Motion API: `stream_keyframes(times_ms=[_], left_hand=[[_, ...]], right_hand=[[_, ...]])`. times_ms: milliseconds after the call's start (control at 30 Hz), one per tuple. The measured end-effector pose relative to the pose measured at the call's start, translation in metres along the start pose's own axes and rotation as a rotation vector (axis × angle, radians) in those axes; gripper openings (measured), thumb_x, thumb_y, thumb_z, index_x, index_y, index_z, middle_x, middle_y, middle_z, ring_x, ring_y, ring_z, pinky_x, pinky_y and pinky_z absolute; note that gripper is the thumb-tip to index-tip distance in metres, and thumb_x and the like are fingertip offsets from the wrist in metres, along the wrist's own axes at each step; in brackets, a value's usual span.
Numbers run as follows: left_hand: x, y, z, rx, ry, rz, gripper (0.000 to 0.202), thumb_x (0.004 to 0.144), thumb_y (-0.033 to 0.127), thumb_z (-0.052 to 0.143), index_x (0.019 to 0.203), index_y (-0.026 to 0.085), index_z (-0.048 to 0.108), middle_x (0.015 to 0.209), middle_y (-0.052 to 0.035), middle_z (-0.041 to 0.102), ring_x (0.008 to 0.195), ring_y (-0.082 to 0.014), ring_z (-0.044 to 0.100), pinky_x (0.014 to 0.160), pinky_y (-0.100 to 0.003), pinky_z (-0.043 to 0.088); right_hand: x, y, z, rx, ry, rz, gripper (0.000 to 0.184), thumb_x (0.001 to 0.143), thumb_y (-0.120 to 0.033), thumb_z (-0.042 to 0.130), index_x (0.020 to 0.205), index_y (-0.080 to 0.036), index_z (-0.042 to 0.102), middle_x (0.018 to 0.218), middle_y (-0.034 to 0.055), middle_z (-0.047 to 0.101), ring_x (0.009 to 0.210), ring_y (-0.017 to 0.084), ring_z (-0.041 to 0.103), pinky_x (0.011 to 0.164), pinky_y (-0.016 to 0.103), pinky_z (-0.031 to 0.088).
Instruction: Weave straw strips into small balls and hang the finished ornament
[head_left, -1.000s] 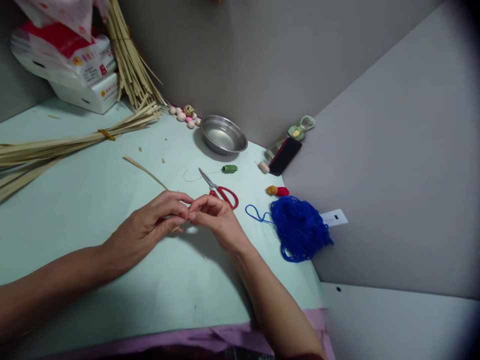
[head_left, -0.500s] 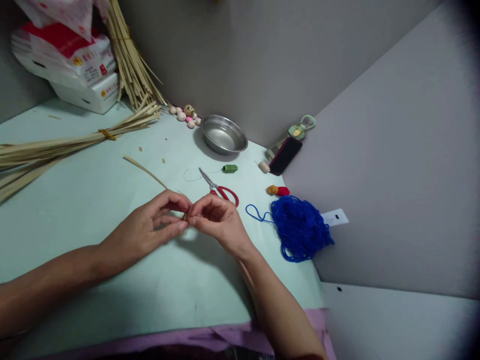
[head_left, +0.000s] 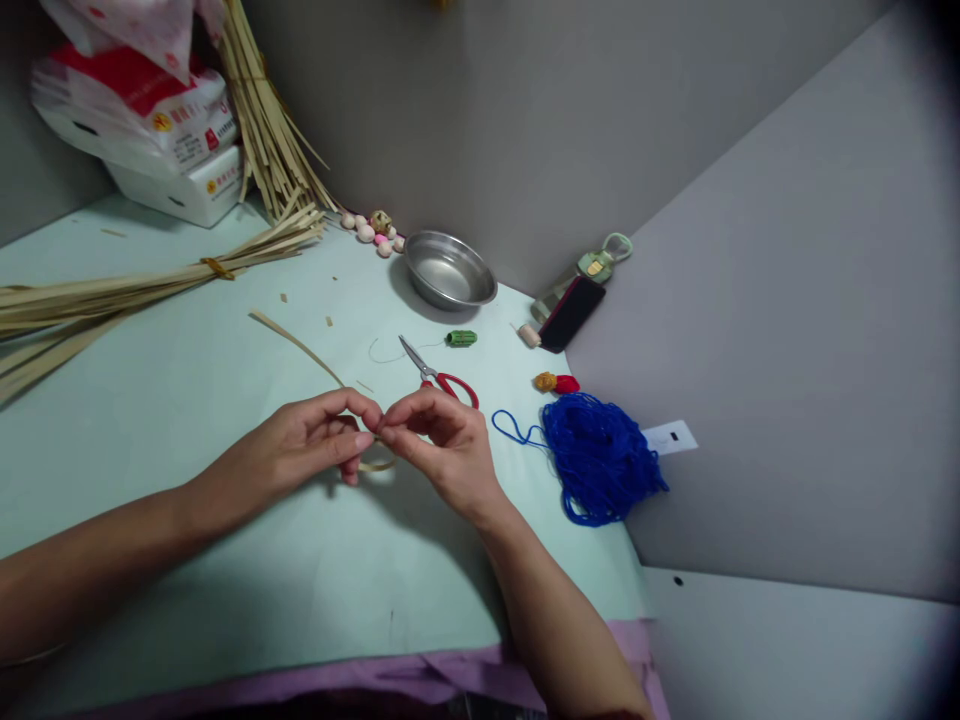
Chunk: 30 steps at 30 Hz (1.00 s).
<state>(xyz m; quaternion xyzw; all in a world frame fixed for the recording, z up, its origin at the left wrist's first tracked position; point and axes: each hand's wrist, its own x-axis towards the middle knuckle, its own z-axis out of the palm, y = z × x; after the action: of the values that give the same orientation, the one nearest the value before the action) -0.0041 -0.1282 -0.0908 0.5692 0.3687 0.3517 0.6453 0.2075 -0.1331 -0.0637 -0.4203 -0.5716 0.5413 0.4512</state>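
Observation:
My left hand (head_left: 311,440) and my right hand (head_left: 442,445) meet fingertip to fingertip above the table, both pinched on a thin straw strip (head_left: 375,466). A short curve of the strip shows below the fingertips; the rest of it at the pinch is hidden. From behind my left fingers a pale straw length (head_left: 296,345) runs out to the upper left, and whether it is the same strip I cannot tell. Red-handled scissors (head_left: 427,365) lie just beyond my right hand, partly covered by it. Past them lies a small green woven piece (head_left: 460,338) with a thread trailing from it.
Blue cord (head_left: 600,458) is heaped at the right. A metal bowl (head_left: 450,270), a phone (head_left: 572,313) leaning on a bottle (head_left: 596,264), and a red-and-yellow piece (head_left: 556,382) stand farther back. Straw bundles (head_left: 150,290) and tissue packs (head_left: 202,185) occupy the left.
A curved loop of the straw strip now shows below my fingertips. My left fingers have curled and shifted slightly; my right hand stays pinched in nearly the same place.

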Motion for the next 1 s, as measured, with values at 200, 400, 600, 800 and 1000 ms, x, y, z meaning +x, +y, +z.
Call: stream_keyframes(times_ms=[200, 400, 600, 800, 1000], left_hand=[[0.003, -0.003, -0.003, 0.012, -0.028, 0.019, 0.026, 0.103, 0.051, 0.073, 0.103, 0.025, 0.073, 0.083, 0.0018, 0.067, 0.066, -0.0135, 0.066, 0.063, -0.025, 0.059], [0.003, -0.004, -0.004, -0.033, -0.044, 0.034, 0.024, 0.104, 0.049, 0.073, 0.107, 0.025, 0.071, 0.09, 0.0017, 0.067, 0.068, -0.0121, 0.065, 0.064, -0.024, 0.058], [0.003, -0.001, -0.003, -0.043, -0.031, 0.029, 0.025, 0.103, 0.048, 0.072, 0.109, 0.024, 0.07, 0.084, 0.0028, 0.065, 0.068, -0.0128, 0.064, 0.064, -0.024, 0.057], [0.007, -0.005, -0.004, -0.033, -0.034, -0.014, 0.033, 0.101, 0.054, 0.072, 0.111, 0.022, 0.072, 0.068, 0.0041, 0.064, 0.062, -0.014, 0.061, 0.062, -0.025, 0.054], [0.008, -0.013, -0.008, -0.065, -0.055, -0.076, 0.034, 0.099, 0.055, 0.077, 0.104, 0.022, 0.077, 0.067, 0.0021, 0.069, 0.064, -0.0134, 0.064, 0.064, -0.024, 0.052]], right_hand=[[0.0, 0.002, -0.003, -0.006, -0.021, 0.059, 0.031, 0.079, -0.041, 0.099, 0.085, -0.024, 0.075, 0.084, -0.0006, 0.072, 0.075, 0.016, 0.066, 0.078, 0.036, 0.058], [-0.001, 0.005, -0.005, -0.082, -0.037, -0.064, 0.024, 0.087, -0.037, 0.093, 0.091, -0.024, 0.073, 0.089, 0.0009, 0.075, 0.079, 0.016, 0.071, 0.08, 0.034, 0.063], [-0.003, 0.012, -0.005, -0.484, -0.013, -0.554, 0.006, 0.105, -0.02, 0.069, 0.1, -0.022, 0.073, 0.09, 0.0033, 0.078, 0.081, 0.017, 0.073, 0.078, 0.033, 0.062], [-0.005, 0.014, -0.002, -0.695, 0.038, -0.822, 0.021, 0.109, -0.009, 0.063, 0.123, -0.021, 0.073, 0.095, 0.004, 0.083, 0.082, 0.017, 0.076, 0.079, 0.033, 0.061], [-0.002, 0.018, -0.001, -0.723, 0.047, -0.936, 0.031, 0.109, -0.005, 0.063, 0.134, -0.02, 0.071, 0.098, 0.0037, 0.084, 0.082, 0.017, 0.077, 0.08, 0.032, 0.061]])
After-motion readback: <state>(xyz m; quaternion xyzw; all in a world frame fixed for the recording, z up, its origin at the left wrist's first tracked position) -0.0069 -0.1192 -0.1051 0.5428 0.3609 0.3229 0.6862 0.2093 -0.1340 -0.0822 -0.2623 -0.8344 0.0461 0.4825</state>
